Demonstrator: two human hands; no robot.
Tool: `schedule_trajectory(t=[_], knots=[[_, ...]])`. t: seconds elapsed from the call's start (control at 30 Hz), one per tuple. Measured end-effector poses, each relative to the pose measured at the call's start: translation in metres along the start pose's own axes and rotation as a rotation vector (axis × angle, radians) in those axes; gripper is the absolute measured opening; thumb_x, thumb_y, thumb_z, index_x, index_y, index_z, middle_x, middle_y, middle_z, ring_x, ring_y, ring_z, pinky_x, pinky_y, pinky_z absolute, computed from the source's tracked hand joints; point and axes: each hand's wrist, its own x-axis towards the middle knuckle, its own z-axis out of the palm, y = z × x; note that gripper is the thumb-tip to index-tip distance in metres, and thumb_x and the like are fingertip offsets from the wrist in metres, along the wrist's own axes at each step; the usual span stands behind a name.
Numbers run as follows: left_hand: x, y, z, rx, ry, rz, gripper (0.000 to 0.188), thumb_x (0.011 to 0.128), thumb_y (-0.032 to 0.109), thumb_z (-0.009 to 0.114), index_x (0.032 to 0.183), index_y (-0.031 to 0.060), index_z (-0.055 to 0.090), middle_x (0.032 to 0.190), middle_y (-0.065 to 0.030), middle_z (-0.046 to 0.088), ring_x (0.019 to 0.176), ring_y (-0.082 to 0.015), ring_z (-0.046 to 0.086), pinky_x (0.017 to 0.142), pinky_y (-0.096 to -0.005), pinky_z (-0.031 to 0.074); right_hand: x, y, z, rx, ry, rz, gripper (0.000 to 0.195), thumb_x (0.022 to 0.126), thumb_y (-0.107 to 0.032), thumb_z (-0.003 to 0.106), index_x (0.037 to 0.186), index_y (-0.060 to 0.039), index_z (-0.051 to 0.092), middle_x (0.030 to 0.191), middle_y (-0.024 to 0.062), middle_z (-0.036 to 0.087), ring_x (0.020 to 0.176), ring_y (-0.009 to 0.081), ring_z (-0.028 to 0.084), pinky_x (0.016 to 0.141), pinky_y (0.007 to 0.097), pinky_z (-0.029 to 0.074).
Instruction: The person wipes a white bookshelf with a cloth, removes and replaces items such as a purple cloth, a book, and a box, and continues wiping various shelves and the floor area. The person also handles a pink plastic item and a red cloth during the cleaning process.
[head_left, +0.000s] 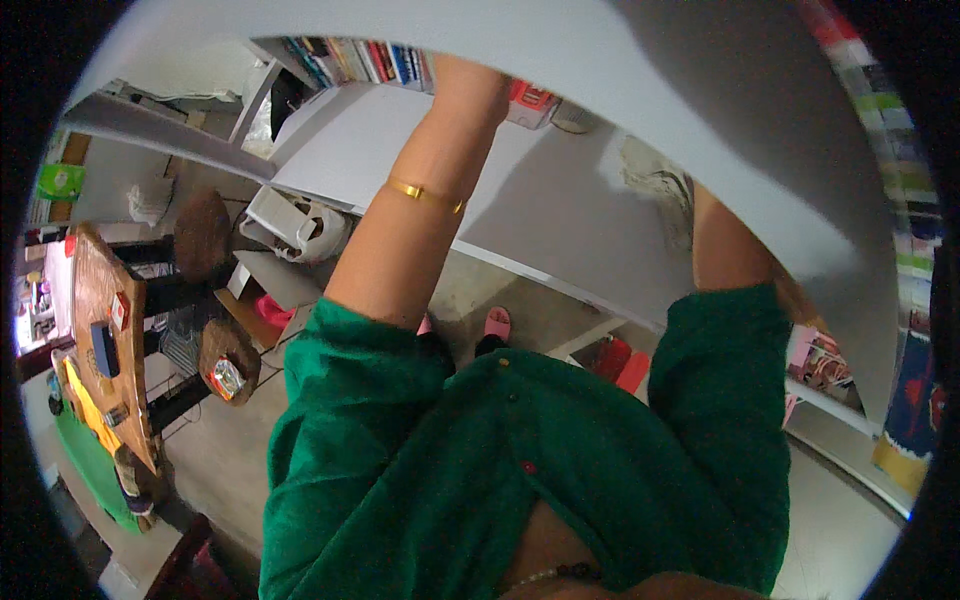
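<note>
Both of my hands are out of sight behind a pale board or shelf (570, 45) that crosses the top of the head view. The left forearm, with a gold-coloured bangle (420, 193), reaches up past a row of upright books (375, 61). Only part of the right arm shows, at the right, going up behind the same board. Before me lies a white shelf surface (345, 142). On it are a red and clear container (531, 101), a pale round object (571, 118) and a crumpled whitish cloth or bag (649, 169).
At the left stand a wooden table (124, 337) with small items, stools (229, 360), an open cardboard box (259, 319) and a white plastic object (296, 225). Red items (619, 364) lie low beneath the shelf. A blue patterned cloth (909, 397) hangs at the far right.
</note>
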Motion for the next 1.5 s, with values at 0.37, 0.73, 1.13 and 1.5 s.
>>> schedule_trajectory(t=[0.37,0.73,1.13,1.5], knots=[[-0.153,-0.04,-0.053,0.503,-0.29,-0.157,0.037,0.081,-0.001,0.046,0.118,-0.0009,0.041,0.109,-0.0128,0.051,0.083,-0.0174,0.057,0.072,-0.028,0.046,-0.169,0.048,0.018,-0.134,-0.292,0.177,0.047,0.08,-0.036,0.059,0.113,-0.003,0.057,0.113,0.0202,0.055,0.106,0.0334,0.05,0.095,0.0382,0.036],[-0.194,-0.043,-0.058,0.354,-0.235,-0.347,0.038,0.081,-0.004,0.047,0.119,0.0016,0.04,0.108,-0.0108,0.047,0.09,-0.0181,0.055,0.079,-0.0283,0.046,-0.146,-0.085,0.076,-0.193,-0.27,0.248,0.041,0.076,-0.028,0.062,0.105,-0.0008,0.051,0.117,0.0195,0.049,0.109,0.0384,0.042,0.094,0.0453,0.034],[-0.183,-0.025,-0.106,0.396,-0.074,-0.207,0.038,0.082,-0.005,0.046,0.119,0.0014,0.042,0.105,-0.0114,0.052,0.097,-0.018,0.053,0.085,-0.0303,0.045,-0.185,-0.17,0.139,-0.118,-0.12,-0.171,0.039,0.075,-0.017,0.064,0.105,0.0014,0.047,0.121,0.0219,0.041,0.117,0.0406,0.036,0.099,0.0473,0.029],[-0.173,-0.001,-0.181,0.31,0.109,-0.147,0.037,0.08,-0.009,0.046,0.116,0.0004,0.043,0.104,-0.0094,0.05,0.094,-0.0157,0.052,0.081,-0.0277,0.045,-0.143,-0.28,0.21,-0.018,-0.21,-0.23,0.039,0.079,-0.02,0.059,0.108,0.0034,0.046,0.126,0.0245,0.037,0.121,0.0412,0.032,0.101,0.0452,0.029]])
